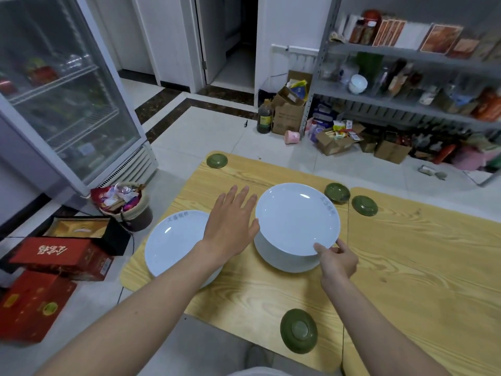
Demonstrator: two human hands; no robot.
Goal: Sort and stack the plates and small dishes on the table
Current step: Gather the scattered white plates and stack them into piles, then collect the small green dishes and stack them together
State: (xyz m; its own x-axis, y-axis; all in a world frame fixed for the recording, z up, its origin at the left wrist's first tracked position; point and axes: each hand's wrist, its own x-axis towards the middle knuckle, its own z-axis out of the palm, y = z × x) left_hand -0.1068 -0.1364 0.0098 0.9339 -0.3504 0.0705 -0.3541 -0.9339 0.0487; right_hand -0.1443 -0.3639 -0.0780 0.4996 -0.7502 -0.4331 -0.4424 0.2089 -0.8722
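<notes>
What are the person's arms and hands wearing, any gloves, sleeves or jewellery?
Nothing visible. The left hand and right hand are bare, without gloves, and no rings show on the fingers. Both forearms are uncovered up to the frame edge, with no watch or bracelet.

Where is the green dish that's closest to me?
In the head view, that small green dish sits upside down at the near edge of the wooden table, in front of the white plate stack, between the two forearms.

Pale tiled floor (pixel 206 131) with dark border strips, glass-door fridge (pixel 62 85) far left, open white doorway (pixel 230 42) at the back, grey metal shelving (pixel 406 77) crowded with boxes far right, cardboard boxes (pixel 290 115) beneath, wood-grain desk (pixel 406 267) near
</notes>
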